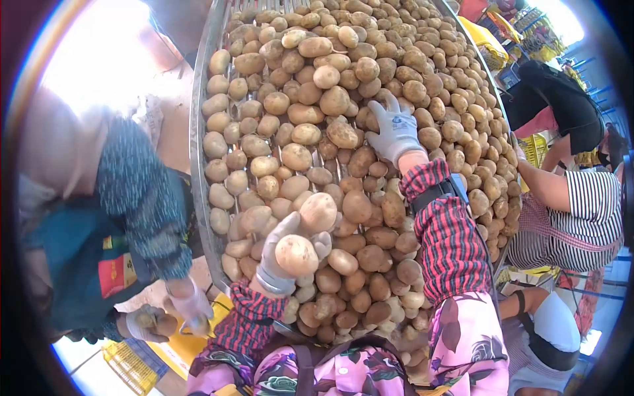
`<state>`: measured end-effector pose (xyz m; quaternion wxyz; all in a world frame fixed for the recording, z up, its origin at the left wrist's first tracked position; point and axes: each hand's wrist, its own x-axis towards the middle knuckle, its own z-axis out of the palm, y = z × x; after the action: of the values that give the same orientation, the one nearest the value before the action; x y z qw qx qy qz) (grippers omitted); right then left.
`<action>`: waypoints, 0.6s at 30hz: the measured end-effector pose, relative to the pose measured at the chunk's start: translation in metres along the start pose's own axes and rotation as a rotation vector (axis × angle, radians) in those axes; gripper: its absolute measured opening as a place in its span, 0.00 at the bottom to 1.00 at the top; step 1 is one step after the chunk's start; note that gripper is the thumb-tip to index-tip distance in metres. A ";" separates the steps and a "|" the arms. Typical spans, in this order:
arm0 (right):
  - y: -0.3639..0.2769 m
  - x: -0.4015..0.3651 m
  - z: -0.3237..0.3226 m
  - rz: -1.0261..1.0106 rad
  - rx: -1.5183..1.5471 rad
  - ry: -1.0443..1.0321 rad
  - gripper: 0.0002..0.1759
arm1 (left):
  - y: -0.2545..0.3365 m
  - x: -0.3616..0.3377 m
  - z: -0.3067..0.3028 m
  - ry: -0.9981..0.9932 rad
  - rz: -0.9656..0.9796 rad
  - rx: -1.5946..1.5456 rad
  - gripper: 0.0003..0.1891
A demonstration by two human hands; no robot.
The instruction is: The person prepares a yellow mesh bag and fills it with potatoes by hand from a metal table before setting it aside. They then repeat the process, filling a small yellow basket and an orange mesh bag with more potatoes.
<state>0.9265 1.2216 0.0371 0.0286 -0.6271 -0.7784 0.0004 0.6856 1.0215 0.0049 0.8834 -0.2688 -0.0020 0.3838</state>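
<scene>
My left hand [275, 276], in a pale glove, is closed palm up around two potatoes. The nearer potato [296, 256] sits in the palm; the other potato [318, 212] rests against the fingers, over the heap. In a grey glove, my right hand [398, 135] lies with fingers spread on the potatoes near the middle of the sorting table. Its fingertips touch the brown potatoes around it, and a lumpy potato [343, 133] lies just to its left. Loose potatoes [370, 251] of many sizes fill the space between my hands.
A metal edge [198, 142] runs along the table's left side. Beyond it, a person's gloved hand [150, 323] holds a potato beside a yellow crate [129, 363]. On the right, people, one in a striped shirt [594, 198], stand along the table. Yellow sacks [485, 41] are at the upper right.
</scene>
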 end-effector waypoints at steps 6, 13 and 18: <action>-0.005 0.032 -0.016 -0.098 0.547 -0.110 0.37 | -0.010 -0.016 0.001 -0.076 0.185 0.078 0.30; -0.078 0.039 0.035 -0.092 0.363 0.119 0.49 | -0.014 -0.053 -0.001 -0.106 0.216 0.041 0.34; -0.055 0.081 0.058 -0.400 0.390 -0.053 0.46 | -0.023 -0.105 -0.028 -0.015 0.343 0.166 0.31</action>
<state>0.8531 1.2908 -0.0155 0.1280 -0.4436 -0.8723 0.1611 0.6332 0.9239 0.0129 0.8242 -0.1886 0.0691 0.5295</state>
